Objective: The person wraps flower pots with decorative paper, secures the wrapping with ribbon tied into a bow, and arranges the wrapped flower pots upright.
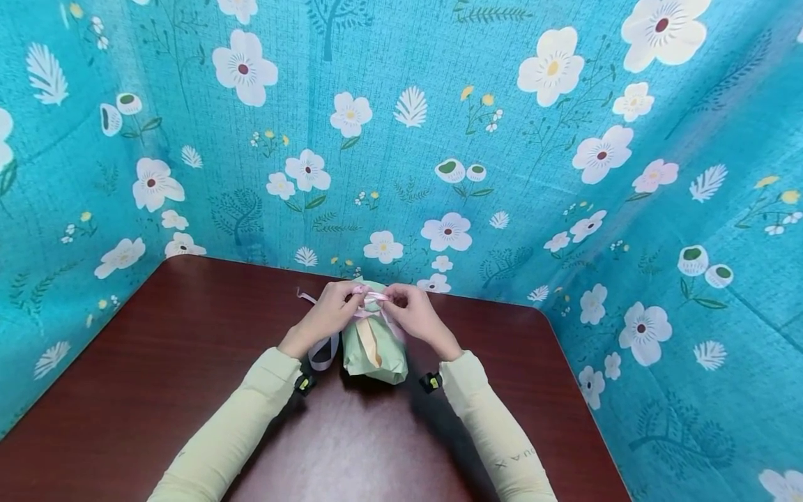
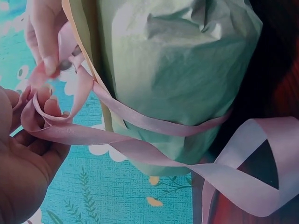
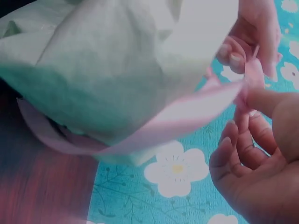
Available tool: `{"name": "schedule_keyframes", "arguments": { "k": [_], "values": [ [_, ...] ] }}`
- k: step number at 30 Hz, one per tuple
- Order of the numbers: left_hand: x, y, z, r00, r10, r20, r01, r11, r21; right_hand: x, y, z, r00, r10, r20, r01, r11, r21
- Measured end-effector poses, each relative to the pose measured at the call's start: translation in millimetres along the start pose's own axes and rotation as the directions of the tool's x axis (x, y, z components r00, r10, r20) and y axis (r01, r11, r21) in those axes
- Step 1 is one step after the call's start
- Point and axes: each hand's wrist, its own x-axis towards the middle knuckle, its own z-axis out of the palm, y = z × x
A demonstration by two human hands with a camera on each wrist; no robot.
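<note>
A light green paper-wrapped package stands on the table, with a tan strip down its front. A pink satin ribbon runs around it and gathers between both hands near the top. My left hand pinches a loop of this ribbon at the upper left of the package. At the upper right, my right hand pinches another part of the ribbon between thumb and fingers. The hands are close together. One long ribbon tail hangs in a loose curl on the left side, seen large in the left wrist view.
The dark red-brown table has rounded back corners. Blue flowered cloth hangs behind it and along the sides. A small black device is strapped at the left wrist, and a similar device at the right.
</note>
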Motion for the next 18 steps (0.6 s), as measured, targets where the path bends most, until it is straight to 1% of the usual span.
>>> {"name": "schedule_keyframes", "arguments": {
  "k": [4,8,11,13,16,18],
  "values": [
    [0.3,-1.7,0.1,1.000,0.007,-0.006,-0.007,1.000,0.010,-3.4,3,-6,1.000,0.008,0.029,-0.010,0.999,0.051],
    [0.3,-5.1,1.6,1.000,0.024,-0.013,-0.024,1.000,0.016,-5.8,5,-9,0.996,0.013,0.091,-0.022,0.994,0.109],
    [-0.2,-7.7,3.1,0.999,0.025,-0.031,-0.025,1.000,-0.010,-7.5,6,-12,0.990,0.007,0.144,-0.028,0.989,0.144],
    [-0.6,-9.1,4.1,0.999,0.025,-0.047,-0.026,0.999,-0.030,-8.5,7,-13,0.987,-0.005,0.160,-0.021,0.987,0.158],
    [-0.9,-9.8,5.2,0.998,0.025,-0.058,-0.028,0.999,-0.047,-9.1,7,-14,0.993,-0.022,0.114,0.006,0.990,0.140],
    [-1.0,-8.4,5.3,0.998,0.030,-0.058,-0.033,0.998,-0.053,-8.5,7,-12,0.998,-0.036,0.050,0.030,0.993,0.113]
  ]
}}
